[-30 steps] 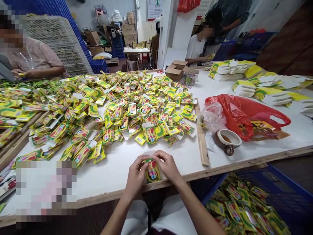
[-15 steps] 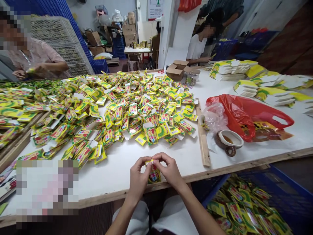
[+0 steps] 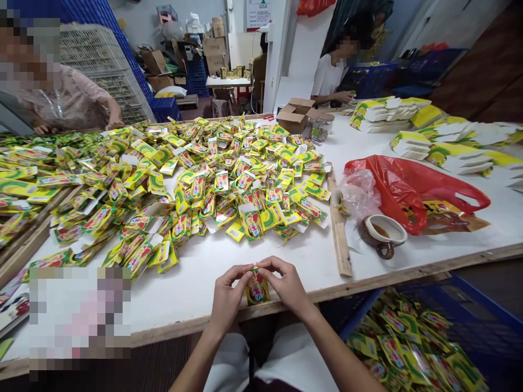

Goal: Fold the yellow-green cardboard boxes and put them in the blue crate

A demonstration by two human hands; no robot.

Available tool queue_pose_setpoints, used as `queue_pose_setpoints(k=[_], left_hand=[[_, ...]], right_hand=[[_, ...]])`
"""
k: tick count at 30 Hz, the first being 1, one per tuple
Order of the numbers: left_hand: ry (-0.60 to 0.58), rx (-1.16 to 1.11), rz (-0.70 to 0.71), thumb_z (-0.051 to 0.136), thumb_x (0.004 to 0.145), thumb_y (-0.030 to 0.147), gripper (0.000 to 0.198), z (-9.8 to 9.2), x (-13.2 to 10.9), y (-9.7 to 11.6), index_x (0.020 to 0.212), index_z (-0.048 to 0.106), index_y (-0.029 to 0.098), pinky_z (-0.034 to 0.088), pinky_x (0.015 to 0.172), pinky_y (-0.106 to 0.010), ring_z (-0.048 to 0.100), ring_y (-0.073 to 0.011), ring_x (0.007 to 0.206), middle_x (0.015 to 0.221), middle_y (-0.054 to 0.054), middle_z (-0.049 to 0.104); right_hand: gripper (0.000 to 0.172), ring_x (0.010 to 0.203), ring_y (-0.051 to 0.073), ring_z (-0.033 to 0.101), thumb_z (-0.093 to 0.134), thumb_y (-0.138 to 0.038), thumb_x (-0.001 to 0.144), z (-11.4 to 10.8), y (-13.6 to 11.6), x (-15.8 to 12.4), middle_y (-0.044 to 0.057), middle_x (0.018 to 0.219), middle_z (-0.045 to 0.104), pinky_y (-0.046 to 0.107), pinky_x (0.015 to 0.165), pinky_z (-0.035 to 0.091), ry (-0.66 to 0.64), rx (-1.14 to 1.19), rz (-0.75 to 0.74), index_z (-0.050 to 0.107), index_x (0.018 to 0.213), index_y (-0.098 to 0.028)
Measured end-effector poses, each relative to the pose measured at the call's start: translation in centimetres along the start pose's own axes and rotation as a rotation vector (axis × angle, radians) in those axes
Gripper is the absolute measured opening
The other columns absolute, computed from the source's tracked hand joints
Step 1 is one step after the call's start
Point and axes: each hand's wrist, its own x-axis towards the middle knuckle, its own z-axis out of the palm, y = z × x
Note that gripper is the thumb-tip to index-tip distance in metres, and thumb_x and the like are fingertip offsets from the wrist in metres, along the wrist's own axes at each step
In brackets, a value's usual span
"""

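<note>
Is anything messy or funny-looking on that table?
Nothing looks spilled or broken. The small yellow boxes lie in a loose jumble across the table, many with flaps open, and a crumpled red bag sprawls beside the brown cup.

Worktop: white table (image 3: pixel 196 272), wooden edge | Rear left: blue crates (image 3: pixel 122 41), white lattice trays (image 3: pixel 93 54) | Rear: cardboard boxes (image 3: pixel 214 51), white pillar (image 3: pixel 280 54) | Light: even, indoor

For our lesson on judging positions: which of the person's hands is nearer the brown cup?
Right. The right hand grips the small yellow box, left of the brown cup; the left hand grips the box's other side, farther from the cup.
</note>
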Motion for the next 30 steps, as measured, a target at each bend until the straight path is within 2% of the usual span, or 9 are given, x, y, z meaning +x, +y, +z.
queue_pose_setpoints(k=[3, 9, 11, 13, 15, 19, 22, 26, 30], left_hand=[[0.003, 0.106, 0.057, 0.053, 0.086, 0.033, 0.025, -0.8, 1.3, 0.1, 0.102, 0.066, 0.019, 0.049, 0.084, -0.035, 0.062, -0.0223, 0.096, 0.105, -0.009, 0.068], [0.208, 0.621, 0.255, 0.065, 0.075, 0.028, 0.046, -1.5, 7.9, -1.0, 0.117, 0.053, 0.016, 0.035, 0.097, -0.049, 0.046, -0.0326, 0.116, 0.119, -0.016, 0.056], [0.221, 0.662, 0.240, 0.068, 0.069, 0.025, 0.051, -1.4, 9.4, -1.2, 0.116, 0.052, 0.013, 0.032, 0.098, -0.053, 0.044, -0.0355, 0.117, 0.118, -0.019, 0.055], [0.234, 0.659, 0.220, 0.068, 0.068, 0.024, 0.047, -1.5, 9.6, -1.1, 0.112, 0.053, 0.013, 0.034, 0.096, -0.053, 0.047, -0.0354, 0.113, 0.114, -0.018, 0.057], [0.242, 0.602, 0.161, 0.065, 0.072, 0.030, 0.041, -1.9, 8.3, -0.9, 0.108, 0.053, 0.015, 0.041, 0.088, -0.050, 0.055, -0.0322, 0.102, 0.104, -0.015, 0.061], [0.129, -0.004, -0.201, 0.049, 0.082, 0.047, 0.042, -3.2, 3.4, -0.4, 0.108, 0.048, 0.015, 0.051, 0.070, -0.041, 0.065, -0.0226, 0.072, 0.086, -0.009, 0.066], [0.035, -0.305, -0.275, 0.051, 0.083, 0.043, 0.041, -3.4, 0.4, -0.4, 0.113, 0.046, 0.016, 0.051, 0.074, -0.038, 0.067, -0.0212, 0.077, 0.095, -0.010, 0.068], [0.002, -0.235, -0.203, 0.061, 0.078, 0.034, 0.038, -2.7, -0.6, -0.7, 0.110, 0.048, 0.019, 0.050, 0.079, -0.035, 0.065, -0.0219, 0.090, 0.096, -0.008, 0.068], [0.123, -0.152, -0.062, 0.061, 0.080, 0.032, 0.050, -2.1, 0.0, -0.5, 0.121, 0.034, 0.026, 0.050, 0.077, -0.031, 0.065, -0.0183, 0.090, 0.101, -0.005, 0.062]], right_hand=[[0.016, 0.080, 0.021, 0.063, 0.056, -0.029, 0.084, -3.3, -1.6, -1.0, 0.006, 0.083, 0.069, 0.032, 0.073, 0.050, 0.068, -0.126, 0.022, 0.069, 0.084, -0.019], [0.021, 0.078, 0.028, 0.062, 0.058, -0.041, 0.076, -17.0, -3.1, -6.7, 0.008, 0.081, 0.068, 0.039, 0.074, 0.047, 0.184, -0.806, 0.222, 0.068, 0.075, -0.023], [0.021, 0.077, 0.029, 0.062, 0.057, -0.040, 0.074, -18.2, -2.7, -7.7, 0.009, 0.078, 0.067, 0.041, 0.075, 0.046, 0.190, -0.872, 0.245, 0.067, 0.071, -0.022], [0.019, 0.078, 0.027, 0.062, 0.055, -0.037, 0.078, -16.3, -2.2, -7.5, 0.008, 0.079, 0.067, 0.039, 0.075, 0.047, 0.111, -0.757, 0.252, 0.066, 0.074, -0.022], [0.017, 0.081, 0.024, 0.062, 0.052, -0.032, 0.082, -12.3, -1.9, -6.5, 0.007, 0.083, 0.067, 0.036, 0.074, 0.048, 0.012, -0.563, 0.217, 0.064, 0.079, -0.022], [0.012, 0.084, 0.020, 0.062, 0.053, -0.026, 0.085, -3.5, -1.2, -3.3, 0.006, 0.093, 0.066, 0.032, 0.078, 0.049, -0.068, -0.185, 0.134, 0.062, 0.091, -0.021], [0.032, 0.090, 0.019, 0.064, 0.056, -0.027, 0.084, 0.8, 0.1, -1.1, 0.008, 0.110, 0.062, 0.033, 0.080, 0.051, 0.016, 0.111, 0.158, 0.049, 0.114, -0.023], [0.039, 0.085, 0.018, 0.066, 0.057, -0.025, 0.082, 3.4, 1.5, 0.6, 0.006, 0.095, 0.067, 0.032, 0.076, 0.052, 0.083, 0.270, 0.145, 0.041, 0.118, -0.023], [0.041, 0.078, 0.017, 0.066, 0.056, -0.021, 0.083, 3.3, 1.5, 0.5, 0.001, 0.085, 0.067, 0.029, 0.073, 0.052, 0.069, 0.235, 0.088, 0.039, 0.120, -0.025]])
